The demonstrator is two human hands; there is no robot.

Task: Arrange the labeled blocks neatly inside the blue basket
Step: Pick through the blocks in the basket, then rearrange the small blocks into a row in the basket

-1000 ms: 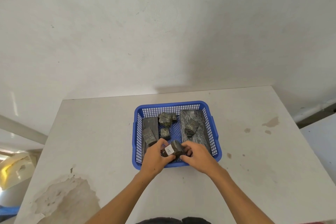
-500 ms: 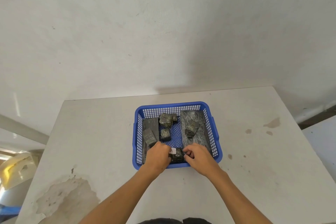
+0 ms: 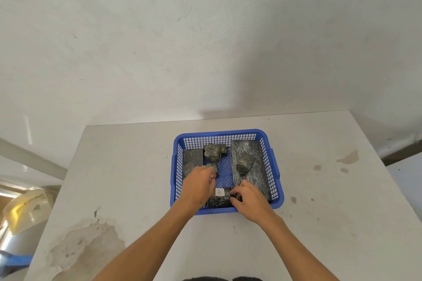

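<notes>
A blue basket (image 3: 219,133) stands on the white table. Inside it, near the front wall, lies a dark block with a white label "A" (image 3: 220,198). My right hand (image 3: 250,202) grips that block's right end. My left hand (image 3: 197,186) reaches over the basket's left half, its fingers curled on a small dark block (image 3: 214,167). A long dark slab (image 3: 253,175) lies along the right side with a small block (image 3: 244,163) on top. A wrapped block (image 3: 212,152) sits at the back, and flat dark blocks (image 3: 193,157) lie at the left.
The table (image 3: 118,166) has brown stains at the right (image 3: 348,157) and a peeled patch at the front left (image 3: 86,242). A pale wall rises behind it. A yellowish object (image 3: 25,210) lies below the table's left edge.
The block labelled A went down from above the basket's front edge onto its floor. My left hand left it and moved back-left to the small block. My right hand stays on it.
</notes>
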